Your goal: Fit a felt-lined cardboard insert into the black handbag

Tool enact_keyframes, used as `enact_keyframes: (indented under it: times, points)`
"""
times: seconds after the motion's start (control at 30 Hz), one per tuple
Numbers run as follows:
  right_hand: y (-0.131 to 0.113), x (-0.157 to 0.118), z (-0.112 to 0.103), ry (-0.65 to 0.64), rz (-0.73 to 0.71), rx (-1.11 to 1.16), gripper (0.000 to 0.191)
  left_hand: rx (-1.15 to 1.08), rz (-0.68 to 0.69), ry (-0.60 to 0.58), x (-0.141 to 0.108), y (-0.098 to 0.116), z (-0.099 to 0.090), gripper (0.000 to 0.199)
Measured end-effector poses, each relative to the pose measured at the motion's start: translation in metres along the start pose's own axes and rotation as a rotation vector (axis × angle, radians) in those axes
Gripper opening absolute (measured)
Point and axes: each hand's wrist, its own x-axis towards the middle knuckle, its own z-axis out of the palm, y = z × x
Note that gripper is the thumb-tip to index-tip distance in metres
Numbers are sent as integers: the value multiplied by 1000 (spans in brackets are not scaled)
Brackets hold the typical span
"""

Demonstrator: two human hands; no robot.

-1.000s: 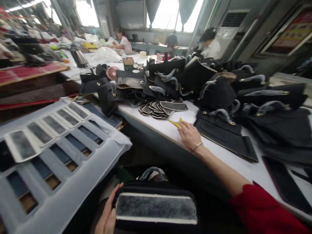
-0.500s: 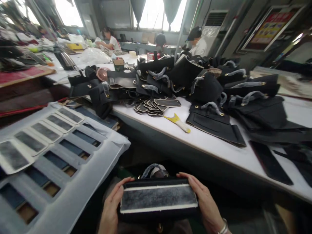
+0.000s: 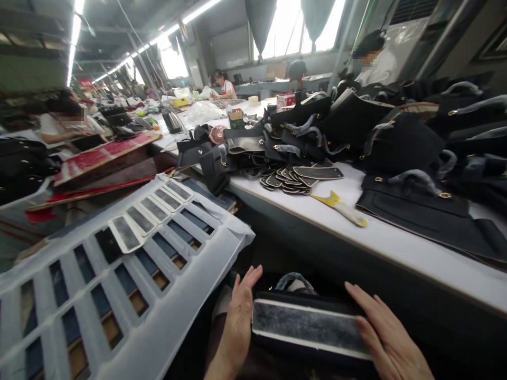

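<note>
Your hands are apart, with a black bag (image 3: 309, 338) between them at about 6 o'clock, low in your view and below the table edge. Your left hand (image 3: 240, 316) stands open with the fingers spread, right at the bag's left end; whether it touches is hard to tell. Your right hand (image 3: 386, 332) lies flat and open, its fingers (image 3: 362, 316) resting on the bag's right end, so neither hand is clamped. The bag's face shows a grey fuzzy strip (image 3: 309, 324) edged with white lines, and a grey wrapped handle (image 3: 295, 282) rises behind it.

At about 2 o'clock, a yellow-tipped scraper (image 3: 340, 209) lies on the white table (image 3: 400, 245), just beside a flat black bag (image 3: 412, 208). Toward 1 o'clock, a heap of small black leather pieces (image 3: 285, 182) sits by more black bags (image 3: 400, 140). At 9 o'clock, a white-sheeted rack (image 3: 130, 295) holds a row of grey-striped panels (image 3: 125, 234). Farther off, a pink fan (image 3: 217, 134) stands at the back of the pile at 11 o'clock. A co-worker (image 3: 374, 55) sits at 1 o'clock, another (image 3: 224, 84) at 11 o'clock and a third (image 3: 67, 119) at 10 o'clock.
</note>
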Motion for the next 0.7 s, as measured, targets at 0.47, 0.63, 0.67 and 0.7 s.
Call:
enact_keyframes:
  times: [0.47, 0.63, 0.67, 0.7]
  points:
    - [-14, 34, -6, -195, -541, -397, 100, 983, 444, -214, 23, -3, 7, 76]
    - [-29, 32, -15, -319, -363, -273, 101, 954, 423, -216, 20, -9, 9, 55]
    - [-33, 32, -18, -340, -324, -245, 100, 944, 401, -210, 19, -10, 10, 53]
    - [-37, 32, -20, -353, -284, -214, 100, 926, 376, -193, 18, -12, 11, 52]
